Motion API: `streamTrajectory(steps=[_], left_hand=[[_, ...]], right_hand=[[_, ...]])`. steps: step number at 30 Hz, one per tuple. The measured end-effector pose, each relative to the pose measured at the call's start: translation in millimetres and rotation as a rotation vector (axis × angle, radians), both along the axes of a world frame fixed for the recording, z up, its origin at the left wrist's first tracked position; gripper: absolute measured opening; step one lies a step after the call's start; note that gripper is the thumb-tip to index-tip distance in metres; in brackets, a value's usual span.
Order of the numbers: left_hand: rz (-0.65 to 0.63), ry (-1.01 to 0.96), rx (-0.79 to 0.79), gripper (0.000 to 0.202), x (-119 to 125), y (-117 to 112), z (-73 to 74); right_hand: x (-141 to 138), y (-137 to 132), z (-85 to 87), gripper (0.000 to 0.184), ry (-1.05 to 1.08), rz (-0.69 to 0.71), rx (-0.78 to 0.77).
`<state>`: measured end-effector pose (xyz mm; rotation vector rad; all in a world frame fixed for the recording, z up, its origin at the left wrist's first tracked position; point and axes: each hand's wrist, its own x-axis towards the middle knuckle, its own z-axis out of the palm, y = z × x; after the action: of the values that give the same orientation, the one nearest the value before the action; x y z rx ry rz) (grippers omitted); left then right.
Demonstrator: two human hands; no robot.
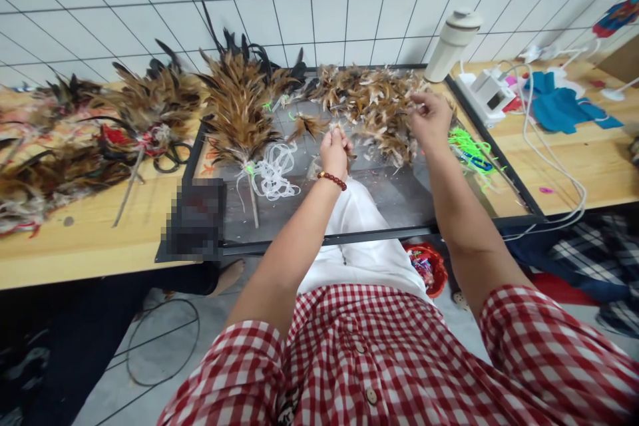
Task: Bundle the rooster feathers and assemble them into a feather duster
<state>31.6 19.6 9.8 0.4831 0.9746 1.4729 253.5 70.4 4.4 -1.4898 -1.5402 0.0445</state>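
My left hand (334,153), with a red bead bracelet on the wrist, is closed in a fist over a small bunch of brown feathers (308,125) above the dark mat (399,200). My right hand (430,121) is raised at the near edge of a loose pile of brown feathers (369,103), its fingers pinched on a feather or two from the pile. A finished feather duster (239,113) with a stick handle lies on the mat to the left, next to a tangle of white cord (274,173).
More feather dusters (150,103) and black scissors (172,156) lie on the wooden table at the left. A white bottle (452,43), green ties (466,146), a white box with cables (492,96) and blue cloth (564,106) are on the right. A red basket (429,266) sits on the floor.
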Motion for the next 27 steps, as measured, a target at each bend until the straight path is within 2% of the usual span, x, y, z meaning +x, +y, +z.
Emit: streamTrajectory(steps=[2, 4, 9, 12, 16, 20, 23, 25, 27], left_hand=[[-0.007, -0.010, 0.007, 0.037, 0, 0, 0.6], [-0.032, -0.022, 0.010, 0.037, 0, -2, 2.3], [-0.115, -0.001, 0.017, 0.037, 3, -9, 4.8], [-0.134, 0.040, 0.037, 0.036, 5, -9, 1.3], [-0.163, 0.095, 0.067, 0.033, 8, -9, -5.6], [-0.273, 0.141, 0.126, 0.035, 9, -12, -7.4], [-0.347, 0.164, 0.157, 0.036, 6, -13, -5.9], [-0.297, 0.140, 0.132, 0.035, 3, -10, -4.5], [-0.191, 0.092, 0.086, 0.034, -2, -5, -2.7]], right_hand=[[-7, -5, -2.3, 0.023, -0.016, -0.003, 0.000], [-17, -13, -2.8, 0.024, -0.017, 0.059, -0.003], [-56, -36, 1.6, 0.040, 0.149, 0.396, -0.062], [-73, -47, 7.5, 0.052, 0.203, 0.487, -0.073], [-82, -56, 15.6, 0.055, 0.201, 0.517, -0.109], [-83, -57, 16.8, 0.055, 0.187, 0.548, -0.083], [-76, -50, 12.7, 0.050, 0.195, 0.487, -0.102], [-68, -43, 9.5, 0.044, 0.188, 0.394, -0.092], [-58, -38, 6.6, 0.037, 0.111, 0.323, -0.069]])
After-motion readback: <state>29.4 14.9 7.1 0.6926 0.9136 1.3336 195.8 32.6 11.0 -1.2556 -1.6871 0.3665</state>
